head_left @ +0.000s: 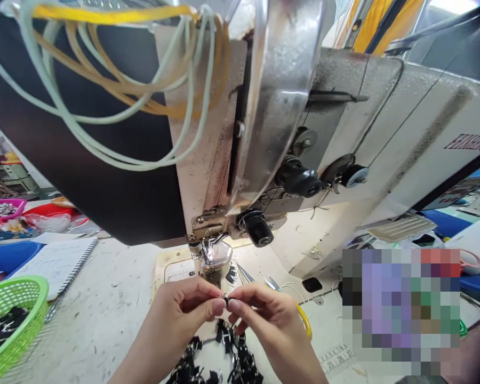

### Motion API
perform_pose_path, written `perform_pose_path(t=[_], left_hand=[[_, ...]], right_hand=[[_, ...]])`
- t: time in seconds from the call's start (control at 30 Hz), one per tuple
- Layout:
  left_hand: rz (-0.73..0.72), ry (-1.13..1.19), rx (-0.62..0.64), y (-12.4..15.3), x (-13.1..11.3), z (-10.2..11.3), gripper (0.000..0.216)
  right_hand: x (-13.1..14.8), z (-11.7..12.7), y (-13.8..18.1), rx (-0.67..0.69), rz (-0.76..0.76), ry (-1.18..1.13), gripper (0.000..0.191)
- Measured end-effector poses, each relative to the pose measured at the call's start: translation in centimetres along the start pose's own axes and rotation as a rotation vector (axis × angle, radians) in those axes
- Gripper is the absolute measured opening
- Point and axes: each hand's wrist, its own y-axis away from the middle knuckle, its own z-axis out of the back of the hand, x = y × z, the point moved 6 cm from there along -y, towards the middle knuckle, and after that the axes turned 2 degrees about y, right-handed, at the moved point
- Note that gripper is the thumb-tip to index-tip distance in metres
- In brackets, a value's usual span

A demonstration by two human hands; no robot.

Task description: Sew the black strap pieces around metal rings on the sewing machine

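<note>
My left hand (188,309) and my right hand (264,314) meet just in front of the presser foot (214,261) of an industrial sewing machine (344,133). Both pinch one small dark piece with a metal ring (226,301) between thumbs and forefingers. Below my hands lies a heap of similar black pieces with metal rings (220,357) on the white table. Part of the heap is hidden by my wrists.
A green basket (12,314) with black pieces stands at the lower left, beside a spiral notebook (56,264). Yellow-handled snips (288,301) lie right of my hands. Pale and yellow tubes (136,90) loop over the machine head. A pink basket (4,209) sits far left.
</note>
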Motion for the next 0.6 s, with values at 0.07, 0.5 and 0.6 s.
perform_pose_path(t=[0.07, 0.5, 0.6], left_hand=[[0.009, 0.016, 0.005, 0.0, -0.2, 0.4, 0.016], [-0.048, 0.326, -0.134, -2.1, -0.6, 1.9, 0.023], [-0.017, 0.431, -0.213, -2.6, -0.1, 1.9, 0.027]], right_hand=[[0.5, -0.6, -0.4, 0.055, -0.027, -0.029, 0.026], [1.8, -2.1, -3.9, 0.005, -0.018, 0.115, 0.037], [2.5, -2.0, -4.5, -0.077, 0.112, 0.248, 0.031]])
